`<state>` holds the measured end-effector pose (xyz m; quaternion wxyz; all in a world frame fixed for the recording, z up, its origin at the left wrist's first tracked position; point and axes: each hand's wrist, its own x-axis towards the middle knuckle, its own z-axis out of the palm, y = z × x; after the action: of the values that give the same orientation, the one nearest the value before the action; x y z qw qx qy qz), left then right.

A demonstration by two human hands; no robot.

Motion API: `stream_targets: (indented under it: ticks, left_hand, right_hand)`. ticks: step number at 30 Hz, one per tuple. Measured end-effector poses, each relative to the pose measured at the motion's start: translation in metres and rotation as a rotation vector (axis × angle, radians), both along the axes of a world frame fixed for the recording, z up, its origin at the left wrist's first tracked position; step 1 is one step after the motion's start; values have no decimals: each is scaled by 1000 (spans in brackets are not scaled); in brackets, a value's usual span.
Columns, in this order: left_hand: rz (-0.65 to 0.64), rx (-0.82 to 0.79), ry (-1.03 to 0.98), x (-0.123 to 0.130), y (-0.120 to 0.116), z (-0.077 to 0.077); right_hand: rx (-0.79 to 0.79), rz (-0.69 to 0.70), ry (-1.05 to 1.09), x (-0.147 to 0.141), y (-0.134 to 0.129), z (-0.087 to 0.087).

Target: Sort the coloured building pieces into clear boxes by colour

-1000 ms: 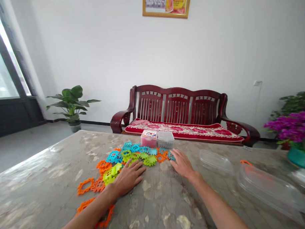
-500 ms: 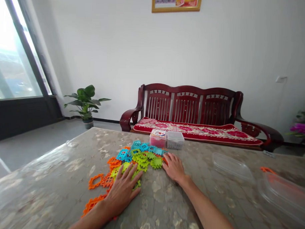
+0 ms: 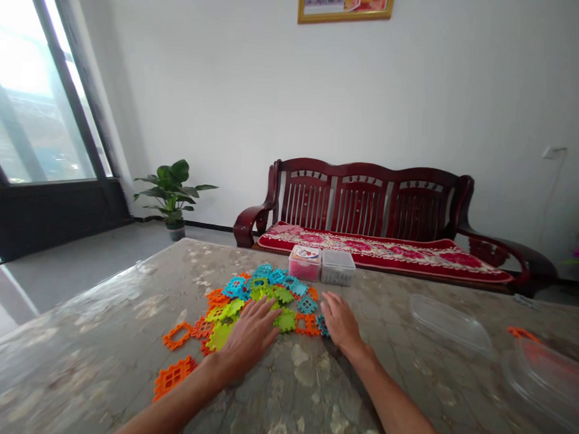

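A pile of notched, flat plastic building pieces lies spread over the table. My left hand [image 3: 253, 328], fingers stretched out, is over the lime-green pieces [image 3: 221, 335] and hides some of them. At the pile's right end, my right hand [image 3: 341, 321] has its fingers extended beside a dark blue piece [image 3: 322, 326], which it partly covers. An orange window-like piece [image 3: 306, 324] lies between the hands, with light blue pieces [image 3: 296, 285] behind it. More orange pieces [image 3: 177, 335] sit to the left, one [image 3: 174, 377] near my left forearm.
Two clear plastic boxes stand behind the pile, one with pink contents [image 3: 305, 268], the other greyish [image 3: 338, 274]. To the right lie a clear lid [image 3: 450, 324], a larger clear container [image 3: 550, 378] and an orange piece [image 3: 523, 333]. A wooden bench [image 3: 356, 200] stands beyond the table [image 3: 124, 338].
My left hand has moved forward and right over the pile, uncovering green pieces. Orange and blue pieces near my right hand now show more. The view has turned slightly left.
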<state>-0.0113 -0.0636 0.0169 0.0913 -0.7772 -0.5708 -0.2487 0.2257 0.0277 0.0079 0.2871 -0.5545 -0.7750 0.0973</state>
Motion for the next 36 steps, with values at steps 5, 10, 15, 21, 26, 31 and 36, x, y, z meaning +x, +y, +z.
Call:
stream_targets:
  ticks: [5, 10, 15, 21, 26, 31, 36]
  left_hand:
    - [-27, -241, 51, 51, 1, 1]
    - [-31, -247, 52, 80, 14, -16]
    - [2, -166, 25, 82, 21, -22]
    - [67, -126, -50, 83, 16, -15]
    - [115, -136, -75, 87, 17, -15]
    - [121, -139, -117, 88, 16, -13]
    - [110, -158, -151, 87, 16, -13]
  right_hand:
    - [-42, -29, 126, -1, -2, -20]
    - [-28, 99, 269, -8, -18, -26]
    - [108, -16, 323, 7, -1, -25]
    - [329, -123, 81, 38, 51, 1]
    - [428, -126, -256, 50, 87, 30]
    - [409, -118, -509, 48, 101, 41]
    - [443, -99, -657, 48, 104, 49]
